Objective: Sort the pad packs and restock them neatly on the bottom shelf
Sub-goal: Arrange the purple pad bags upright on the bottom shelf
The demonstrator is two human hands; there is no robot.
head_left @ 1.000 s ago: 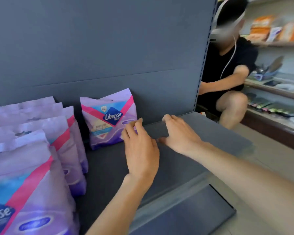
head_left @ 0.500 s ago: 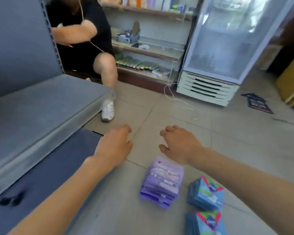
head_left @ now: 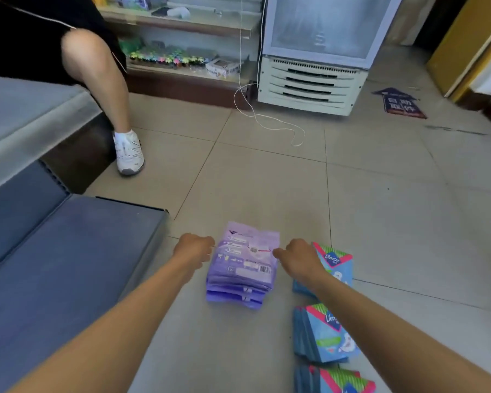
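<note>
Left hand [head_left: 194,249] and right hand [head_left: 298,258] flank the purple stack [head_left: 243,268] on the floor, fingers curled at its sides; whether they grip it I cannot tell. Its long axis runs away from them, equally near both. Shelves [head_left: 68,265] lie left.

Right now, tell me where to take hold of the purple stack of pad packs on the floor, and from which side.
Clamp the purple stack by its two long side edges, left hand from the left, right hand from the right. The packs lie flat and loosely piled, so squeezing both sides low down should keep them together. Blue packs lie close on the right.
</note>
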